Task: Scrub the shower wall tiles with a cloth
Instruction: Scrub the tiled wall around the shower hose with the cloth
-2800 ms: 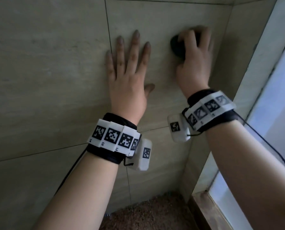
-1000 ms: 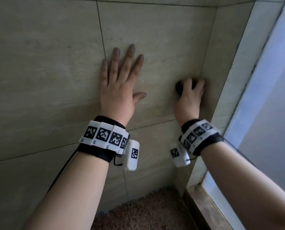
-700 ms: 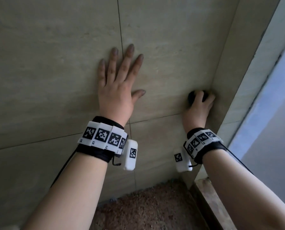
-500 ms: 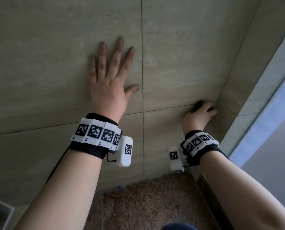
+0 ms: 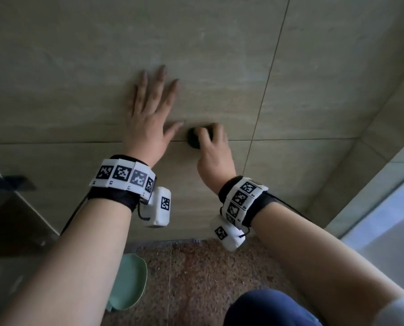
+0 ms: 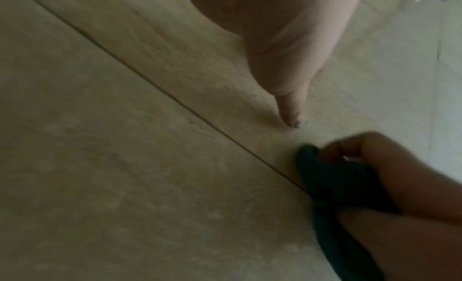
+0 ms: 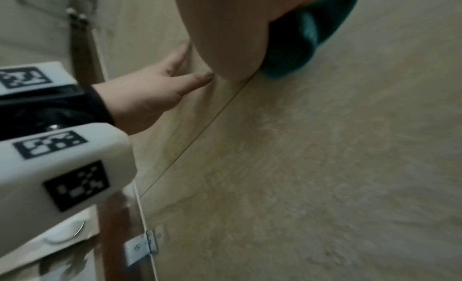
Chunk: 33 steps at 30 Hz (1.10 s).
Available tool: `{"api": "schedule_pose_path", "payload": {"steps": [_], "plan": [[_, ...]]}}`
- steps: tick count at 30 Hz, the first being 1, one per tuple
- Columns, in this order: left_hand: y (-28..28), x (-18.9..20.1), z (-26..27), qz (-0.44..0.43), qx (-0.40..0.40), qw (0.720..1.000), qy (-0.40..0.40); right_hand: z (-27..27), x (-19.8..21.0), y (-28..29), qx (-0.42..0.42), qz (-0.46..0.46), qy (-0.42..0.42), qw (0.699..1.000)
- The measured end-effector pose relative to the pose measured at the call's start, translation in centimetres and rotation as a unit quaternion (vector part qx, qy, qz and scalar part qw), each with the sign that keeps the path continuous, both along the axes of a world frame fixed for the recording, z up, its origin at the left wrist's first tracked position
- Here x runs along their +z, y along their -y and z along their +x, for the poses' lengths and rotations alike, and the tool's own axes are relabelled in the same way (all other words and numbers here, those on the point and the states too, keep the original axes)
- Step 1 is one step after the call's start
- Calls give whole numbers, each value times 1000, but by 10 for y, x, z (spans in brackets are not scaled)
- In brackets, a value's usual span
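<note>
**A:** so what's going on in that shower right now?

**B:** Person's crouched low, both hands on the wall tiles (image 5: 78,78). The left hand (image 5: 149,114) is laid flat with fingers straight and spread, holding nothing, looks like it's just bracing. The right hand (image 5: 213,154) has its fingers curled round a dark teal cloth (image 5: 193,140), wadded into a small ball and pressed onto the tile, right over the horizontal grout line (image 5: 55,142) and just beside the left thumb.

**A:** is that cloth any good for scrubbing?

**B:** I'd guess so. It bunches up and squashes under the fingers, so soft and light, nothing to break. Can't tell if it's wet. A floppy thing like that probably works best balled into the palm with fingertips pushing from behind, which is roughly how it's held. Held by an edge it'd just smear around.

**A:** slippery?

**B:** The tile looks smooth, so my guess is the wad slides easily and all the scrubbing comes from pressure. There's a pale green basin (image 5: 130,283) on the speckled floor (image 5: 208,278) too, down by the left forearm.
</note>
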<state>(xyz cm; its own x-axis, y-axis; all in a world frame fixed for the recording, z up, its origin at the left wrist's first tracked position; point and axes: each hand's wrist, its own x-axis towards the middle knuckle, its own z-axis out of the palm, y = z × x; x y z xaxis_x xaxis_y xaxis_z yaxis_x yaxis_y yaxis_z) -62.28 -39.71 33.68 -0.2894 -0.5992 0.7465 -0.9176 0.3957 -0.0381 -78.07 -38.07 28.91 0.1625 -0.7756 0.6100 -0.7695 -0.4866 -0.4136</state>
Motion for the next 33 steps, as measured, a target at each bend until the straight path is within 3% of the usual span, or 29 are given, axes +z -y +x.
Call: {"api": "schedule_pose_path", "payload": {"steps": [3,7,9,12,15,21,29,33], "plan": [[-10,-6,13,-26,-29,998,-52,17,14,-2,146,-7,-55,988],[-20,-14,29,-97,-23,986,-134,25,22,-4,189,-34,-19,981],[-28,-17,36,-35,-58,970,-234,28,17,-6,200,-22,-16,979],[-39,-20,44,126,-71,907,-395,33,6,-8,221,13,6,975],[-46,-23,52,230,-78,852,-463,43,-2,-4,244,28,26,969],[-63,-28,67,330,-65,793,-508,67,-5,-8,285,69,28,956],[-88,29,83,417,12,753,-510,75,47,-43,277,225,32,934],[-97,11,96,429,88,705,-558,83,39,-48,217,349,4,912]]}}
